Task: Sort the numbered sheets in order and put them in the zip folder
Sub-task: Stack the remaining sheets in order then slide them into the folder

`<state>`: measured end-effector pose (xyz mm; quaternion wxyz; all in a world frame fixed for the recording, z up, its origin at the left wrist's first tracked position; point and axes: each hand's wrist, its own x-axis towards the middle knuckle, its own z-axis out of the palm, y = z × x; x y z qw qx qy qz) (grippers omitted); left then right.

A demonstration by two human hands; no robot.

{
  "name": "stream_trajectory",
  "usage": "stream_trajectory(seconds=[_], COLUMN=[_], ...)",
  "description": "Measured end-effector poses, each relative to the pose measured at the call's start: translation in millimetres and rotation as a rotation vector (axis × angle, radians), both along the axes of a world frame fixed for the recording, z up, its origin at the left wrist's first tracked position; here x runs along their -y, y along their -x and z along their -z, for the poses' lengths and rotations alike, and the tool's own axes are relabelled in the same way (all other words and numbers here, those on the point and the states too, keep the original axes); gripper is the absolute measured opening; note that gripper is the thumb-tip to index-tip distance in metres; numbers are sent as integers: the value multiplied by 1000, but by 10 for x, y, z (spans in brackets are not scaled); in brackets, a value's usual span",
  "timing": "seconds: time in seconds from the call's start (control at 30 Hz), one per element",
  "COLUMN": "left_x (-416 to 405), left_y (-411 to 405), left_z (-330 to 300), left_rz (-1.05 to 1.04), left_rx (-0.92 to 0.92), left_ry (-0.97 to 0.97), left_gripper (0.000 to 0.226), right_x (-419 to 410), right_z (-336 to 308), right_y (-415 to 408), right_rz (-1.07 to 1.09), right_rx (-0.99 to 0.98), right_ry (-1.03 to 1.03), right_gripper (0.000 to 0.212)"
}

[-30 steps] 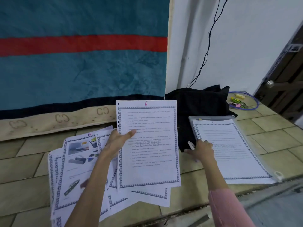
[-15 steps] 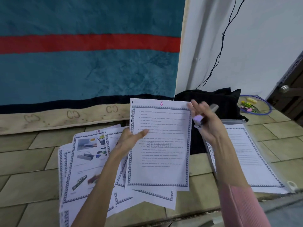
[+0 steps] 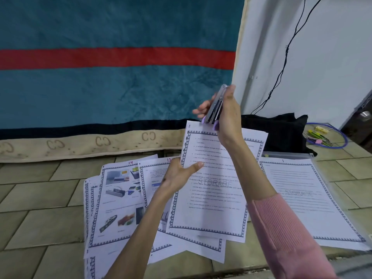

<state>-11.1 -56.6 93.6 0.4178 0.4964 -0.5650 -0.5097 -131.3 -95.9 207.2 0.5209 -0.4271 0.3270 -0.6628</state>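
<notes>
Head view: left hand (image 3: 178,176) pinches a thin bordered text sheet (image 3: 211,200), raised over fanned paper sheets (image 3: 118,200) on floor tiles. Right hand (image 3: 226,115) grips a shiny metal stapler (image 3: 215,106) at its top edge. Clear plastic zip folder (image 3: 314,200) lies right; plush blanket (image 3: 112,81) behind.

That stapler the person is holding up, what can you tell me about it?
The stapler looks small, with a shiny silver metal body and a lilac plastic end. It is tilted steeply, its upper tip pointing up and right. The right hand grips it, fingers curled round both sides. Its lower end sits at the top edge of the printed sheet that the left hand holds up.
</notes>
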Motion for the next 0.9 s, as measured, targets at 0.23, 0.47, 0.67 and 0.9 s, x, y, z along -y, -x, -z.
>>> stream_trajectory(seconds=[0.23,0.47,0.67,0.9], left_x=[-28,-11,10,24], left_y=[-8,5,-14,2], left_z=[-19,-9,1,5], left_rz=[6,3,10,14], left_rx=[3,6,-13,-6], left_ry=[-3,-5,-13,-11], left_gripper=[22,25,19,24], right_x=[-26,42,75,151], right_z=[-153,-117,-93,34], right_y=[-39,-4,39,-54], right_rz=[-126,-101,-293,282], right_rx=[166,186,453,-261], right_ry=[-102,-308,-276,67], right_gripper=[26,38,29,38])
